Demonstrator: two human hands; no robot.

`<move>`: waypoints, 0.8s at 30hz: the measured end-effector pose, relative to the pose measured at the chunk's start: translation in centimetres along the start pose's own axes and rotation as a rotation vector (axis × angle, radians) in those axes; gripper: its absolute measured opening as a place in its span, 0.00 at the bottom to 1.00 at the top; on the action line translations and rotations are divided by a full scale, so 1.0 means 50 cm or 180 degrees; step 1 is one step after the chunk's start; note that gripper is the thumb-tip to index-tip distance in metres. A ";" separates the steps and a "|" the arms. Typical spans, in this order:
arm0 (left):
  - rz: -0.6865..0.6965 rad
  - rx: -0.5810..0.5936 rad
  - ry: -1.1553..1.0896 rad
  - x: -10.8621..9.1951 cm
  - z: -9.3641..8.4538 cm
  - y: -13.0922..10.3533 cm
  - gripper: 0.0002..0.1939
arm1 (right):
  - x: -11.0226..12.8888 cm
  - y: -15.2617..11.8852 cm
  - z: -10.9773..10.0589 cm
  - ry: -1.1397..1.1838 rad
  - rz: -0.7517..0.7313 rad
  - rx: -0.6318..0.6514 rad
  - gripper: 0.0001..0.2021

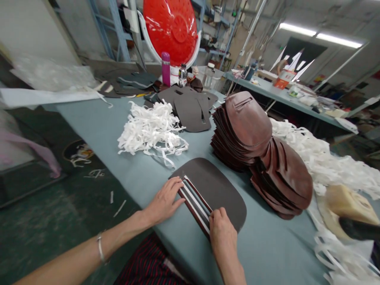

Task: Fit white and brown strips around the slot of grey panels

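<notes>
Head view, one bench, entered as we find it. Item one: a dark rounded panel [215, 190] lying flat on the grey-blue table [113, 130], near its front edge, directly before us. Item two: white strips [194, 200] running side by side along the panel's folded near edge, with reddish-brown showing between them. Our left hand [164, 200] lies flat and spread, fingers pressing the far end of the strips; it grips nothing. Our right hand [221, 229] is curled, fingertips pinching at the near end of the same strips; whether it has one lifted we cannot tell. Item three: a leaning stack of brown panels [255, 150] just to the right of the work, well within reach. Item four: a heap of loose white strips [151, 130] beyond the panel; a longer drift of the same [323, 162] at far right. Item five: grey panels [191, 109] further back, with a pink bottle [165, 68] and a red round object [172, 27] behind. We judge the step in hand to be the handling of the strips at the folded edge. The next move, in our judgement, calls for the left hand to hold the panel steady while the right works one strip cleanly along its length.
</notes>
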State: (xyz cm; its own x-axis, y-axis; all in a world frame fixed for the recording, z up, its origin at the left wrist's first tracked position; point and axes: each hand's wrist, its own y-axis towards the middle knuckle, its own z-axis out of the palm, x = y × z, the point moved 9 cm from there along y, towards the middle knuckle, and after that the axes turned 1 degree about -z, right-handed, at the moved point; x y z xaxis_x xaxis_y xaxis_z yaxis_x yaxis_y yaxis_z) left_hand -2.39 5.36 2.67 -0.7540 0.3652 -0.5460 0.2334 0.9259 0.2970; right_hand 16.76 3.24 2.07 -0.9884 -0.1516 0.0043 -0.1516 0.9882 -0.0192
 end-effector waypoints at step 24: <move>-0.0247 -0.0190 -0.0245 0.013 -0.018 -0.003 0.18 | 0.169 0.132 -0.027 0.0903 -0.0479 -0.0518 0.11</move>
State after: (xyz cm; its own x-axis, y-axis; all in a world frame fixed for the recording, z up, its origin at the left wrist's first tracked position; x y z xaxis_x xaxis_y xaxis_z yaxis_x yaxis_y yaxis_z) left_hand -3.46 5.37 2.96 -0.7185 0.3013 -0.6269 0.1375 0.9451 0.2965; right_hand 7.42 8.52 3.32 -0.9119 -0.3066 0.2726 -0.2706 0.9489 0.1621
